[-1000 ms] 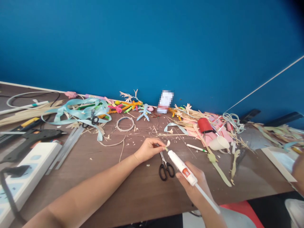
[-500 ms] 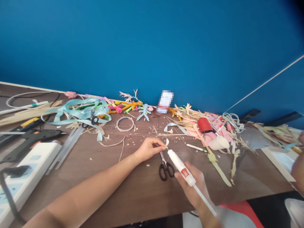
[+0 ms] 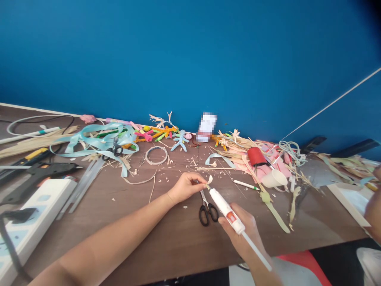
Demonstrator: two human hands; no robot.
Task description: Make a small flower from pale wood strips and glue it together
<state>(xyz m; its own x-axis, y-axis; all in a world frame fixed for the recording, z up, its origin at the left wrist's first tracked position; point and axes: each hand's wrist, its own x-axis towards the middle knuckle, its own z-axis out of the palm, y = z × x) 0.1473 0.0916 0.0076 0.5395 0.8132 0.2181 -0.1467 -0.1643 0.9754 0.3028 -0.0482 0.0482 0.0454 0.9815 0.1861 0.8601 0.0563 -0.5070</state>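
Observation:
My left hand pinches a small pale leaf piece just above the brown table. My right hand grips a white pen-shaped glue gun with a glue stick sticking out of its back end. The gun's tip touches the base of the leaf piece. Black-handled scissors lie on the table right under both hands.
A white power strip and a black glue gun sit at the left. Light blue ribbon, coloured pipe cleaners, a red cup, a white cup and leaf scraps crowd the back. Another person's arm shows at right.
The glue gun and my right hand shifted slightly up and left toward the leaf piece. My left hand stayed put.

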